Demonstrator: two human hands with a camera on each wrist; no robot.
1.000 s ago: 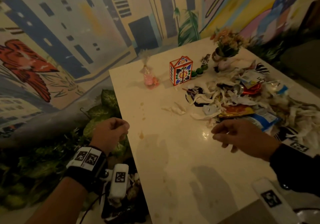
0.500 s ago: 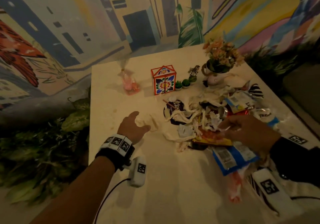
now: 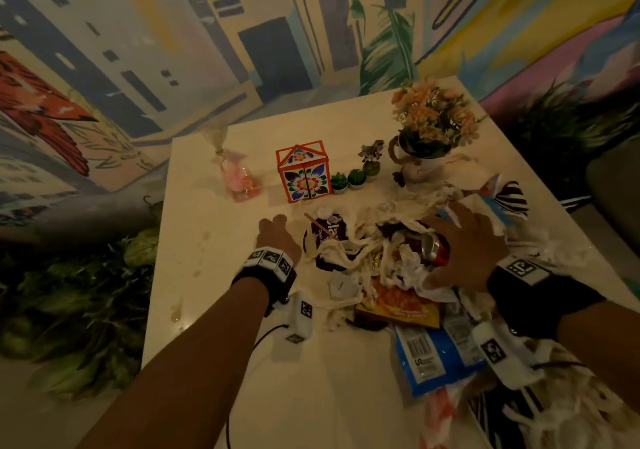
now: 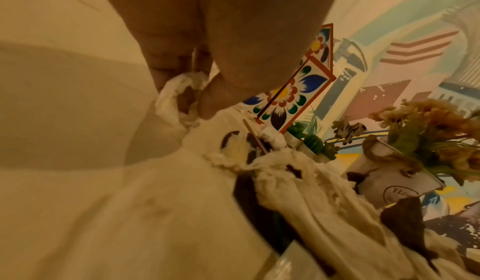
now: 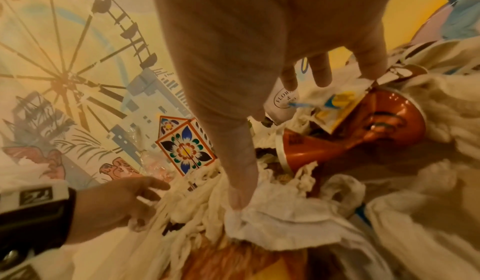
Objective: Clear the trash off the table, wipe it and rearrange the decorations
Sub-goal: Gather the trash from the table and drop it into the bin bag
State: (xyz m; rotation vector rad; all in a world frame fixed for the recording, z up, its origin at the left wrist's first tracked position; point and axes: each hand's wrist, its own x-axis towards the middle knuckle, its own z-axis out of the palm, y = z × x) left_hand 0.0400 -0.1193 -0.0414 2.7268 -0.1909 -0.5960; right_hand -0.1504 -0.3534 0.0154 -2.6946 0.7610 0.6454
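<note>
Soft paper trash [image 3: 363,258] fills the middle of the picture; it is light, so scoop from its edges. Left hand [image 3: 277,237] pinches a tissue twist [image 4: 179,97]. Right hand [image 3: 464,240] lies spread on top, beside a hard can [image 3: 434,249].

Under my spread right hand [image 3: 464,244]: heaped crumpled white tissues [image 3: 349,251], a red drink can [image 3: 437,249] on its side. Beyond my left hand [image 3: 277,237]: an upright floral house-shaped box [image 3: 304,175] and a potted orange bouquet [image 3: 431,119].

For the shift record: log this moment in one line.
left hand: pinches tissue | right hand: spread over trash pile | decorations: untouched
</note>
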